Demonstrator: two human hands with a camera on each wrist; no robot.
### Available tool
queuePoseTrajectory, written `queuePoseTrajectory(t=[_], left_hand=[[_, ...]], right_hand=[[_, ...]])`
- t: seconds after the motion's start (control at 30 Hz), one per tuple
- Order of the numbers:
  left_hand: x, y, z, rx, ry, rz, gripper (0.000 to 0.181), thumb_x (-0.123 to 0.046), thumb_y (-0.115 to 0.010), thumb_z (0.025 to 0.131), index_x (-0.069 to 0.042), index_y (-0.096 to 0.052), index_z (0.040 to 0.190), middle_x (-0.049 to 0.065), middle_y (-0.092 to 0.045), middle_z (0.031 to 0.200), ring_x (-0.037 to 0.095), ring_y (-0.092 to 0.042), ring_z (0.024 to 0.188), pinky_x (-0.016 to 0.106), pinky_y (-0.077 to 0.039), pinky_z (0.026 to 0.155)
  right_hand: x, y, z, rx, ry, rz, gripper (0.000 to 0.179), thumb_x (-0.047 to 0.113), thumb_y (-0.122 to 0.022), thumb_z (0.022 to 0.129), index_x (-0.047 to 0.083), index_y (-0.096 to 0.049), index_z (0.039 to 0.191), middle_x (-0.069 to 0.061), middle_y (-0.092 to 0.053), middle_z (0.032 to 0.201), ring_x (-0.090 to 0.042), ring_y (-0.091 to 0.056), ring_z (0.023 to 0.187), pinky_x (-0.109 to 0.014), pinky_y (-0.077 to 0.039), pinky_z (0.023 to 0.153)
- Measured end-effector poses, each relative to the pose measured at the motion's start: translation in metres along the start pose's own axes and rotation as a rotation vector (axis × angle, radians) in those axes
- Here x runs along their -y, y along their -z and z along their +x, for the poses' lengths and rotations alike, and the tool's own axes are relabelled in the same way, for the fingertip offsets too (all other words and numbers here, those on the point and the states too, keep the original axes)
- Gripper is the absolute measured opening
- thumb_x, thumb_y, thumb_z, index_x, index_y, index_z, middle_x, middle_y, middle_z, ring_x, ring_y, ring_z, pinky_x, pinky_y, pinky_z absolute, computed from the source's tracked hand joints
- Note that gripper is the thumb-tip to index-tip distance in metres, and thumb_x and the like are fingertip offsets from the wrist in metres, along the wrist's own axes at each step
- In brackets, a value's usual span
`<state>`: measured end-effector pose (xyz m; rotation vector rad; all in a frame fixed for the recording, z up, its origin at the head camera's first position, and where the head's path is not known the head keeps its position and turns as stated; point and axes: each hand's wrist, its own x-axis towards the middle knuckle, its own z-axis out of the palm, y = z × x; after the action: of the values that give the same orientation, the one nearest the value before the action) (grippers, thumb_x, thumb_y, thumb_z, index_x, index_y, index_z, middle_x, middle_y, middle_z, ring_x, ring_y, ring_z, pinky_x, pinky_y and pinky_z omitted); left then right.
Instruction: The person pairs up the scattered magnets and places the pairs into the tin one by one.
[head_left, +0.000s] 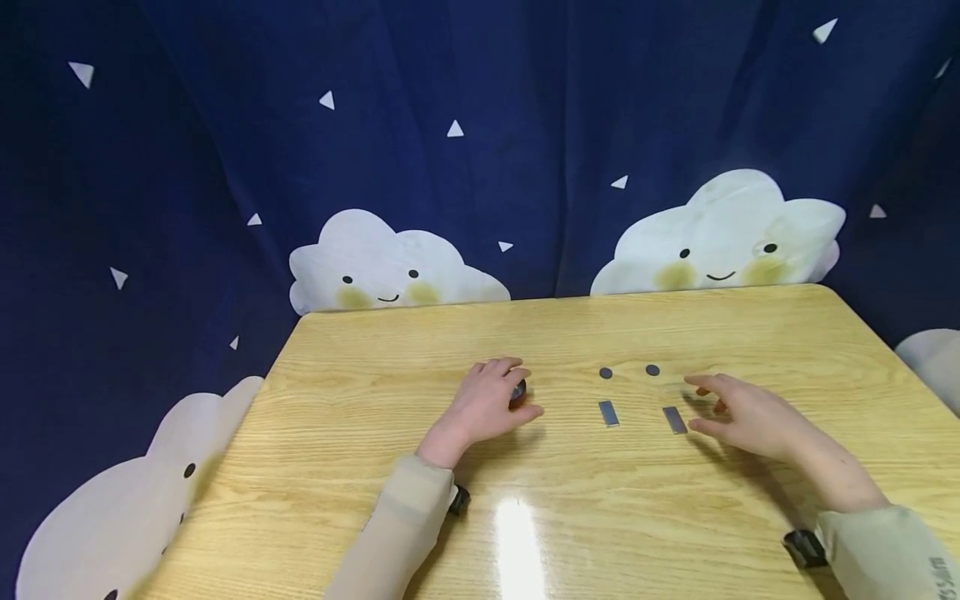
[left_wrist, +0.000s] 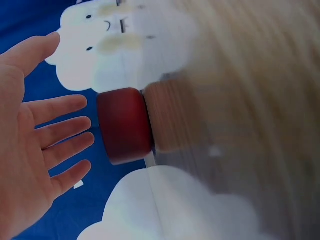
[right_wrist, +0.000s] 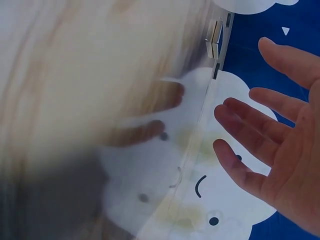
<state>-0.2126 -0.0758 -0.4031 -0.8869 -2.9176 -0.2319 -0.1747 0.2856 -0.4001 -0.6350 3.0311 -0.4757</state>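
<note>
Left wrist view: a red, round-sided object [left_wrist: 125, 126] stands on the surface [head_left: 360, 500] just beside the spread left grip [head_left: 486, 406]; whether it is hollow, I cannot tell. The right grip [head_left: 753, 419], loosely spread, is near two dark discs [head_left: 653, 370] and two flat rectangles [head_left: 674, 420].

The desk [head_left: 300, 500] is bright, with a white streak of glare [head_left: 519, 550] at lower middle. Soft shadows fall beside my left grip [head_left: 487, 404] and right grip [head_left: 753, 417]. The curtain [head_left: 420, 58] sinks dim toward the corners. In both wrist views the nearest desk surface smears out of focus, hazily mirroring the red object [left_wrist: 125, 126] and my right grip.
</note>
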Motion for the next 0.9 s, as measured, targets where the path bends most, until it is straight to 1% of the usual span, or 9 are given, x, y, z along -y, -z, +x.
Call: queuePoseTrajectory(t=[0.17, 0.3, 0.5, 0.7, 0.8, 0.9], left_hand=[[-0.005, 0.000, 0.001, 0.029, -0.016, 0.008, 0.065, -0.060, -0.051, 0.083, -0.017, -0.050, 0.131, 0.001, -0.046, 0.133, 0.020, -0.041, 0.124, 0.040, -0.031, 0.102], [-0.010, -0.001, 0.004, 0.027, -0.037, 0.026, 0.064, -0.060, -0.050, 0.083, -0.018, -0.049, 0.131, -0.001, -0.051, 0.128, 0.018, -0.044, 0.121, 0.038, -0.031, 0.101], [-0.015, -0.001, 0.009, 0.048, -0.051, 0.022, 0.063, -0.059, -0.049, 0.084, -0.019, -0.048, 0.132, -0.001, -0.053, 0.127, 0.018, -0.045, 0.120, 0.038, -0.029, 0.103], [-0.018, 0.000, 0.010, 0.056, -0.035, 0.005, 0.060, -0.058, -0.051, 0.084, -0.019, -0.051, 0.129, -0.001, -0.054, 0.126, 0.019, -0.047, 0.119, 0.037, -0.029, 0.102], [-0.021, -0.001, 0.013, 0.071, -0.046, 0.010, 0.060, -0.059, -0.050, 0.083, -0.019, -0.052, 0.128, -0.001, -0.055, 0.126, 0.019, -0.048, 0.118, 0.037, -0.030, 0.102], [-0.025, -0.003, 0.015, 0.089, -0.065, 0.008, 0.061, -0.059, -0.050, 0.083, -0.018, -0.052, 0.128, -0.001, -0.054, 0.126, 0.018, -0.047, 0.119, 0.038, -0.030, 0.102]], right_hand=[[0.002, -0.003, 0.001, 0.017, 0.006, 0.004, 0.062, 0.035, -0.068, 0.079, -0.001, -0.049, 0.127, -0.010, -0.063, 0.102, -0.013, -0.058, 0.076, -0.031, -0.045, 0.060], [0.002, -0.004, 0.001, 0.022, -0.005, -0.005, 0.061, 0.035, -0.068, 0.079, 0.000, -0.050, 0.125, -0.007, -0.064, 0.098, -0.011, -0.059, 0.074, -0.031, -0.045, 0.060], [0.003, -0.004, 0.003, 0.018, -0.018, -0.024, 0.058, 0.034, -0.068, 0.079, 0.001, -0.052, 0.124, -0.006, -0.065, 0.098, -0.011, -0.059, 0.073, -0.031, -0.045, 0.059], [0.005, -0.006, 0.006, 0.026, -0.017, -0.041, 0.052, 0.031, -0.068, 0.080, 0.001, -0.056, 0.120, -0.005, -0.065, 0.094, -0.017, -0.061, 0.077, -0.037, -0.046, 0.061], [0.005, -0.006, 0.006, 0.025, -0.014, -0.049, 0.050, 0.031, -0.069, 0.078, 0.003, -0.058, 0.118, -0.004, -0.065, 0.092, -0.019, -0.061, 0.079, -0.039, -0.047, 0.062], [0.006, -0.007, 0.007, 0.022, -0.003, -0.052, 0.049, 0.032, -0.070, 0.077, 0.003, -0.059, 0.116, -0.002, -0.064, 0.090, -0.017, -0.060, 0.077, -0.036, -0.046, 0.061]])
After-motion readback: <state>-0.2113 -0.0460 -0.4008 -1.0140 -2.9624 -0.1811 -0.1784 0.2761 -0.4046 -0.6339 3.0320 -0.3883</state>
